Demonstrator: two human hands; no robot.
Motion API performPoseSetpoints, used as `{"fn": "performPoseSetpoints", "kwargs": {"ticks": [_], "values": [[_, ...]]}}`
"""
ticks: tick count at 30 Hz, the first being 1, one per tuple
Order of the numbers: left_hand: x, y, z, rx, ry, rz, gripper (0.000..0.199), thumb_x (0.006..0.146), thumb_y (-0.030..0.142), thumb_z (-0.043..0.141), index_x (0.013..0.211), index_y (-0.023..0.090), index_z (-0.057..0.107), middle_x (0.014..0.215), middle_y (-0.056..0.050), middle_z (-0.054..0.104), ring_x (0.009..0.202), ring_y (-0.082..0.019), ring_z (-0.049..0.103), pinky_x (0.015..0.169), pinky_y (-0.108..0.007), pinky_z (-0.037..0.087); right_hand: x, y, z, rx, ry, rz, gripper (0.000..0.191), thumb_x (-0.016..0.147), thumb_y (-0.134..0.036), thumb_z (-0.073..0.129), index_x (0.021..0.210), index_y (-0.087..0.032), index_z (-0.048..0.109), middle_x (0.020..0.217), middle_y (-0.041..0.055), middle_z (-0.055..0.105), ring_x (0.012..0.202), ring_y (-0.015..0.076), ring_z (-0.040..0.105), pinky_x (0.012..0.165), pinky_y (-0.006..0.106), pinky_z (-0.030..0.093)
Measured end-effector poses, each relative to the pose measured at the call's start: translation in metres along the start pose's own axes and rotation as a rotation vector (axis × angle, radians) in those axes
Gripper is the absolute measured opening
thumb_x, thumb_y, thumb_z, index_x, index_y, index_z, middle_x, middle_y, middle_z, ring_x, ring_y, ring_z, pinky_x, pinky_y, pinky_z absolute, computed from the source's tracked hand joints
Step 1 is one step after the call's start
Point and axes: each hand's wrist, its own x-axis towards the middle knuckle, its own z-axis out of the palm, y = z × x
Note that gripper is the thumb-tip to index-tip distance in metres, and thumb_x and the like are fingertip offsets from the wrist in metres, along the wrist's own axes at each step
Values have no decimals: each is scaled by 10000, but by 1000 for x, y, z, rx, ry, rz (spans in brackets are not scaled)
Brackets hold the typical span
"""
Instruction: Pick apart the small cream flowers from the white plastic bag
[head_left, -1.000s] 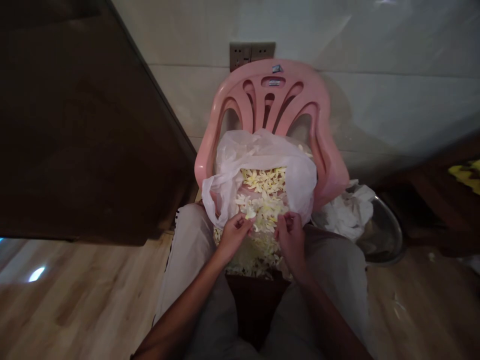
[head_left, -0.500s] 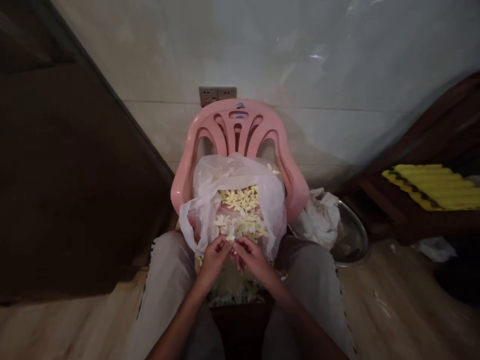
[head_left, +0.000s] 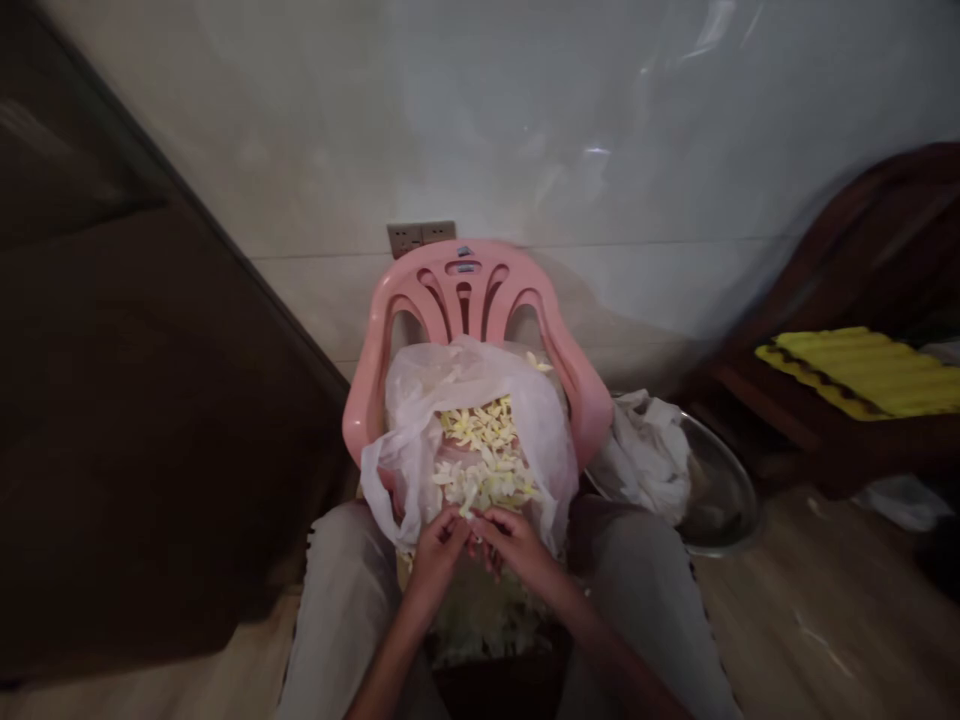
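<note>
My left hand (head_left: 441, 552) and my right hand (head_left: 519, 546) meet fingertip to fingertip at the front of a pink plastic chair (head_left: 361, 405). Pinched between them is a small whitish flower (head_left: 468, 503), partly covered by the fingers. Just beyond, an open translucent plastic bag (head_left: 544, 430) lies on the chair seat. Loose pale yellow and white flowers (head_left: 484, 425) are spread in its mouth. Beneath my wrists, between my knees, sits a dim heap of pale pieces (head_left: 487, 625), too dark to make out clearly.
On the right, a metal basin (head_left: 739, 500) stands on the floor with a crumpled white bag (head_left: 652, 465) over its edge. A ridged yellow pad (head_left: 862, 370) rests on dark wooden furniture (head_left: 772, 400). A large dark panel (head_left: 150, 430) rises at the left. Behind the chair is a tiled wall with sockets (head_left: 421, 236).
The view has tilted up slightly, so chair, bag and hands appear lower. My hands stay together at the flower, which now points up more visibly between the fingertips.
</note>
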Motion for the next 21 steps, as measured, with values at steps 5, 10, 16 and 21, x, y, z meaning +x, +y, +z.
{"fn": "performPoseSetpoints", "kwargs": {"ticks": [5,10,16,21], "values": [[-2,-7,3,16,49,-5,437,728,621,673,633,215,543,561,42,534,539,-139,499,572,-271,399,-1,8,0,-167,92,-97,396,884,-614,555,784,-235,611,592,-13,583,414,135,469,386,254,375],[-3,-6,3,16,88,-3,490,702,681,674,645,219,523,563,47,507,534,-136,480,537,-258,391,-1,8,1,-383,121,-256,303,954,-498,478,838,-246,599,659,3,618,506,176,545,501,292,437],[-1,-10,-3,79,87,28,490,703,685,689,671,207,583,558,50,491,551,-143,476,546,-255,375,-3,5,0,-686,123,-395,209,967,-266,442,899,-220,634,833,55,709,767,223,670,714,319,480],[3,-13,-4,127,66,42,518,697,709,678,630,205,579,545,41,514,564,-156,495,576,-266,383,-2,8,1,-741,171,-401,175,916,-179,468,893,-217,637,843,55,724,764,217,685,696,298,473]]}}
